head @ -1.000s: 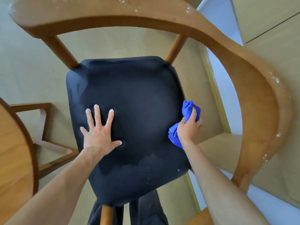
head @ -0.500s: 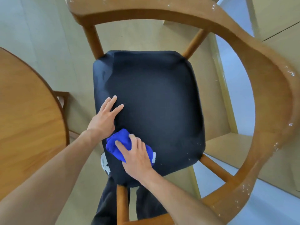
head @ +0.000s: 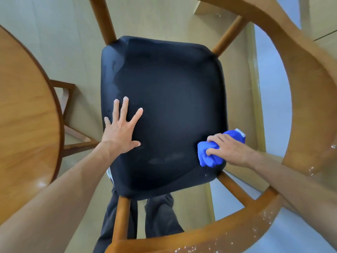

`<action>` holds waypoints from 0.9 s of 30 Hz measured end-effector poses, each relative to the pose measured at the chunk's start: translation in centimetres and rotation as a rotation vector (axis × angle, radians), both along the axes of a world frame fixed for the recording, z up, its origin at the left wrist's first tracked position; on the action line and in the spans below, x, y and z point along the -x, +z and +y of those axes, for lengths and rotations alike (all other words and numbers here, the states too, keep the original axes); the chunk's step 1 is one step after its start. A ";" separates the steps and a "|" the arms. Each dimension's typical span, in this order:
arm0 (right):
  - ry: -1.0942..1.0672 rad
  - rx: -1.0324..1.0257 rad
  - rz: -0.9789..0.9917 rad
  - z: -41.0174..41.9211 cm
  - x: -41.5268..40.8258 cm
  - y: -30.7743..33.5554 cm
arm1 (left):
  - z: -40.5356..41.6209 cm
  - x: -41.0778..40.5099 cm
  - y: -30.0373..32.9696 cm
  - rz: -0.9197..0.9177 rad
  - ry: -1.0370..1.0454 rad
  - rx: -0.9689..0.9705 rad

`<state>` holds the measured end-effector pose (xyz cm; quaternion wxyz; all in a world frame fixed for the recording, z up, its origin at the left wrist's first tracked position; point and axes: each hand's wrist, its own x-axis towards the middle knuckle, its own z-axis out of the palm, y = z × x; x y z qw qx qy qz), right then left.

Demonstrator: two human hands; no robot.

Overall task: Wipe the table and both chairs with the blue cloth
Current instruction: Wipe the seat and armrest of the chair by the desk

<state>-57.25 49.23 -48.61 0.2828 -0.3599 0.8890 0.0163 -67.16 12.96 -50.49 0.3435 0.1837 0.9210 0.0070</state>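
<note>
Pale flooring frames the chair's black seat (head: 164, 110), and the blue cloth (head: 211, 156) has swept from near-left corner to right edge! Right hand (head: 229, 148) grips it bunched; left hand (head: 122, 128) presses flat, fingers spread. Seat looks nearly covered.

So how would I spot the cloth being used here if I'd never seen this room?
Start at the wooden armchair with the black padded seat that fills the middle of the view. Look to the seat's near right edge, where the right hand grips a bunched blue cloth. It is the only bright blue thing here, beside black cushion and tan wood; the left hand lies flat on the seat, holding nothing.
</note>
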 end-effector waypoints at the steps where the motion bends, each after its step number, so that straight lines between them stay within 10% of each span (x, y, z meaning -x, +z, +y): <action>1: -0.025 -0.013 0.005 -0.7 0.2 0.0 | 0.0 0.0 0.0 -0.002 0.005 -0.001; 11: 0.085 0.331 0.048 -22.5 -1.9 -2.0 | 0.1 0.0 0.0 -0.006 0.038 -0.009; 21: -0.044 0.080 0.009 -1.4 0.8 -0.3 | -0.2 0.1 0.1 -0.012 0.040 -0.029; 27: 0.185 0.314 0.023 -12.6 -2.0 -1.6 | 0.0 0.0 0.1 -0.021 0.066 -0.036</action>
